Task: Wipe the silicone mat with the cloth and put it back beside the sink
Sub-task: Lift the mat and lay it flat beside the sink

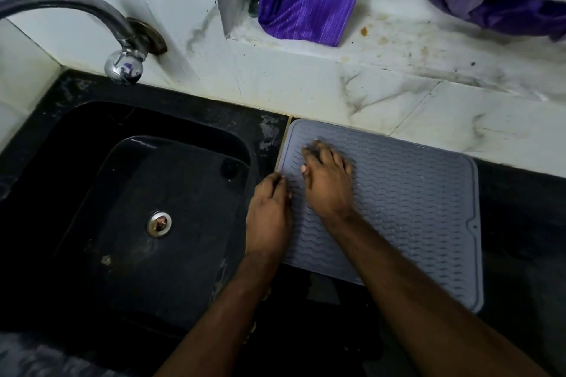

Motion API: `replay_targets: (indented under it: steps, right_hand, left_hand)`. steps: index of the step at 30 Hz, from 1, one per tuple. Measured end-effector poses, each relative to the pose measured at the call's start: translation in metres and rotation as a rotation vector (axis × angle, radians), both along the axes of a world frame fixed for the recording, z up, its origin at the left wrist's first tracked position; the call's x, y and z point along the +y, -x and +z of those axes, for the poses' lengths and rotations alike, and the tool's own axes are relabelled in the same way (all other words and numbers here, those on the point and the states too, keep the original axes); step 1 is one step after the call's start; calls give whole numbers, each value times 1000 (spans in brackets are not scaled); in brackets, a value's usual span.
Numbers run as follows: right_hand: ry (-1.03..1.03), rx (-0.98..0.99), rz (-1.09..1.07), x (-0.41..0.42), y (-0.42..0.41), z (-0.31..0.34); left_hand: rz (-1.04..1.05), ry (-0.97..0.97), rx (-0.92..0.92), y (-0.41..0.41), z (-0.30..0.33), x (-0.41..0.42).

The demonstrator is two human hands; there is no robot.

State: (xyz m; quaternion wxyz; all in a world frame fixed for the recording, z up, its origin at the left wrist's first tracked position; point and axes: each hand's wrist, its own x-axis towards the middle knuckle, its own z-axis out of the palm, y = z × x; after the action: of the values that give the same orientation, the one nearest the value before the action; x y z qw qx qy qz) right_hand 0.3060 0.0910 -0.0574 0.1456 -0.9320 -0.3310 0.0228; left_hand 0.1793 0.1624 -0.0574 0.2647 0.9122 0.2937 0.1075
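A: Both hands are laid on the grey ribbed silicone mat (398,205): left hand (269,211) at its sink-side edge, fingers bent, grip unclear; right hand (327,180) spread flat.

B: Mat's beside the black sink (92,138) already. No cloth is seen, so probably final smoothing; next, hands lifted off.

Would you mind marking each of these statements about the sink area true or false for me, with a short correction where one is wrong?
1. The silicone mat lies flat on the counter to the right of the sink. True.
2. The right hand is on the mat's ribbed surface. True.
3. The left hand reaches into the sink's drain. False: it is at the mat's left edge, beside the sink.
4. Water is running from the tap. False: no stream shows.
5. Purple fabric hangs over the ledge behind the counter. True.
6. The mat is bright red. False: it is grey.
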Motion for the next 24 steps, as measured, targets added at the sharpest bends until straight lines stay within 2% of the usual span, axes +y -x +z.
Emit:
replay_targets:
  steps: [6,11,24]
  right_hand:
    - [-21,10,-8,-36,70,4]
    - [76,104,20,-56,117,3]
    - [161,171,154,-47,116,4]
  left_hand:
    - [52,-97,39,70,9,-7]
    - [-86,-127,112,102,15,-11]
    - [-96,-51,136,109,13,-41]
